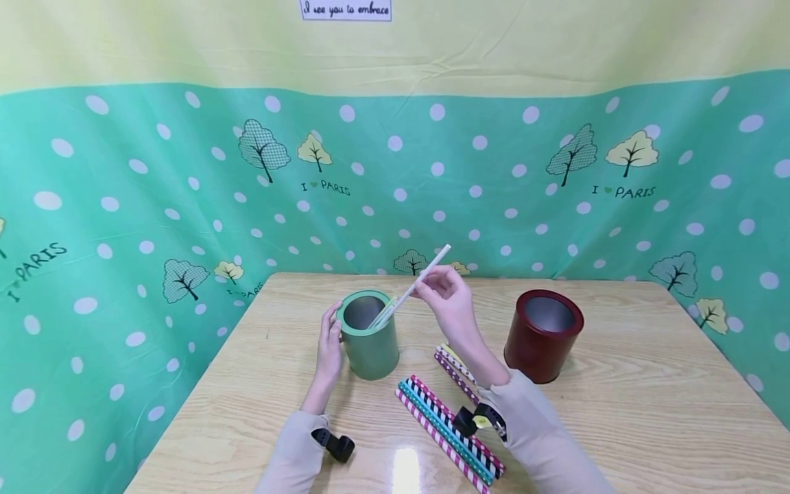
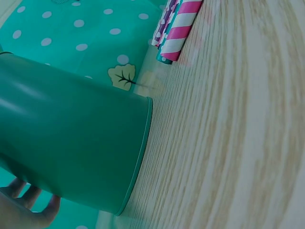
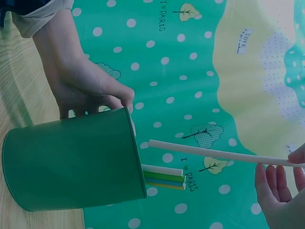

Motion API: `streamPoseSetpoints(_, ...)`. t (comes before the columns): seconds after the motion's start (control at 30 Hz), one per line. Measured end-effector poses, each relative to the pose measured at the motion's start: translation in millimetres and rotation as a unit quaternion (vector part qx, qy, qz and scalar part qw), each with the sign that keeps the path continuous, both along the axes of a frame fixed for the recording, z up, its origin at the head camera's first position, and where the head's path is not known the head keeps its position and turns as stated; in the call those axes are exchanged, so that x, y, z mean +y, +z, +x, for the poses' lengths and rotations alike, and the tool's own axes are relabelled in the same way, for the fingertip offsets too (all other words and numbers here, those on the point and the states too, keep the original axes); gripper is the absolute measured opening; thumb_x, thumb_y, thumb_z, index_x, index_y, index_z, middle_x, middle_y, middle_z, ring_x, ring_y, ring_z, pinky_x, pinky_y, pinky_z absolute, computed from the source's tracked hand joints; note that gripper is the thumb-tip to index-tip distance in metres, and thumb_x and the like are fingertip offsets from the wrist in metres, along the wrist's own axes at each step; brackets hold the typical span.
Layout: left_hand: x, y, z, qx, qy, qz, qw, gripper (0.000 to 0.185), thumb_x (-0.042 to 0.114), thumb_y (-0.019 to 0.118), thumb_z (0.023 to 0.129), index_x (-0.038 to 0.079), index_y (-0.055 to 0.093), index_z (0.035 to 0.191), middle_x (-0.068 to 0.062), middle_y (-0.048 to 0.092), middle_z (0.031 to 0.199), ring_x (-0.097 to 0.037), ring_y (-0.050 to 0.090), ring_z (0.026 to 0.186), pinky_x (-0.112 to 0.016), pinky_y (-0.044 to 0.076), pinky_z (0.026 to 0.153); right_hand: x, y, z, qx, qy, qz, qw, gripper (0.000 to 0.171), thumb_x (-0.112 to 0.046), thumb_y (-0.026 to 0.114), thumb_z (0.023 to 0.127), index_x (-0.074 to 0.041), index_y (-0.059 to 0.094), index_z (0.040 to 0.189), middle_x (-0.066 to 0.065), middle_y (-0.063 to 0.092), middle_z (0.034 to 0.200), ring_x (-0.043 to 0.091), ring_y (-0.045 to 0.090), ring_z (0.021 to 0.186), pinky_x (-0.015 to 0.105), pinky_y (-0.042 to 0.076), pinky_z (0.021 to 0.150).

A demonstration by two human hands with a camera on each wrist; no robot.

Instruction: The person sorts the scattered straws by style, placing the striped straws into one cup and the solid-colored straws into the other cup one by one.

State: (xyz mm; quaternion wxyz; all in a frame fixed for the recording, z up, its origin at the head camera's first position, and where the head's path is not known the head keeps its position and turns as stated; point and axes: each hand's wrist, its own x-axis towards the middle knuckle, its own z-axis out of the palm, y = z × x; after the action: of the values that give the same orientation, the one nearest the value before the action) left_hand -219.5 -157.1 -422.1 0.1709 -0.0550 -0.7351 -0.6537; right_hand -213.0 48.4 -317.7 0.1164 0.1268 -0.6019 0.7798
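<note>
While your left hand steadies the green cup, your right hand pinches a white straw just above its rim — a few straws already stand inside, and the striped straws still lie on the table.

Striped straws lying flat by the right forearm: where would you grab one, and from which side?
Pinch a striped straw near its near end, coming from above. They lie flat, packed side by side on the table; the right hand and forearm cover their far ends.
</note>
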Motion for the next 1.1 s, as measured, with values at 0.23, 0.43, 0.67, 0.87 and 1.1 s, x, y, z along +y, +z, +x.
streamPoseSetpoints(0.23, 0.8, -0.7, -0.5, 0.005, 0.001, -0.005, 1.0, 0.04, 0.012, 0.028, 0.094, 0.001, 0.032, 0.132, -0.021, 0.044, 0.124, -0.029, 0.044, 0.104, -0.035, 0.035, 0.078, -2.1, -2.4, -1.4, 0.009, -0.005, 0.001, 1.0, 0.02, 0.01, 0.057, 0.078, 0.007, 0.049, 0.096, 0.009, 0.056, 0.085, 0.015, 0.059, 0.081, 0.032, 0.049, 0.077)
streamPoseSetpoints(0.43, -5.0, -13.9, -9.5, 0.004, -0.001, 0.005, 1.0, 0.039, 0.014, 0.03, 0.095, 0.005, 0.033, 0.133, -0.018, 0.045, 0.123, -0.026, 0.045, 0.101, -0.035, 0.036, 0.078, -5.7, -6.9, -2.5, 0.001, 0.002, 0.011, 1.0, 0.021, 0.011, 0.057, 0.077, 0.008, 0.049, 0.096, 0.017, 0.056, 0.09, 0.017, 0.058, 0.082, 0.03, 0.049, 0.077)
streamPoseSetpoints(0.67, -7.2, -26.6, -16.2, 0.016, 0.006, -0.004, 0.9999, 0.041, 0.026, 0.03, 0.094, 0.011, 0.035, 0.132, -0.016, 0.046, 0.122, -0.023, 0.045, 0.101, -0.036, 0.037, 0.078, -9.4, -12.2, -3.4, 0.005, 0.002, 0.03, 1.0, 0.022, 0.009, 0.058, 0.076, 0.009, 0.05, 0.097, 0.02, 0.056, 0.091, 0.015, 0.058, 0.081, 0.029, 0.049, 0.077)
streamPoseSetpoints(0.87, -6.2, -23.8, -14.6, 0.022, 0.007, -0.001, 0.9997, 0.041, 0.024, 0.031, 0.094, 0.009, 0.036, 0.132, -0.016, 0.047, 0.121, -0.02, 0.046, 0.101, -0.04, 0.038, 0.078, -12.4, -16.7, -5.0, 0.001, 0.008, 0.04, 0.999, 0.021, 0.008, 0.06, 0.076, 0.009, 0.052, 0.095, 0.018, 0.057, 0.09, 0.015, 0.058, 0.081, 0.029, 0.049, 0.078)
streamPoseSetpoints(1.1, -7.5, -26.4, -17.1, 0.022, 0.005, 0.002, 0.9997, 0.043, 0.029, 0.031, 0.094, 0.011, 0.035, 0.132, -0.015, 0.045, 0.123, -0.024, 0.044, 0.103, -0.039, 0.037, 0.079, -10.9, -22.2, -5.7, -0.012, 0.004, 0.065, 0.998, 0.023, 0.005, 0.062, 0.076, 0.005, 0.055, 0.097, 0.016, 0.057, 0.095, 0.015, 0.057, 0.084, 0.027, 0.048, 0.079)
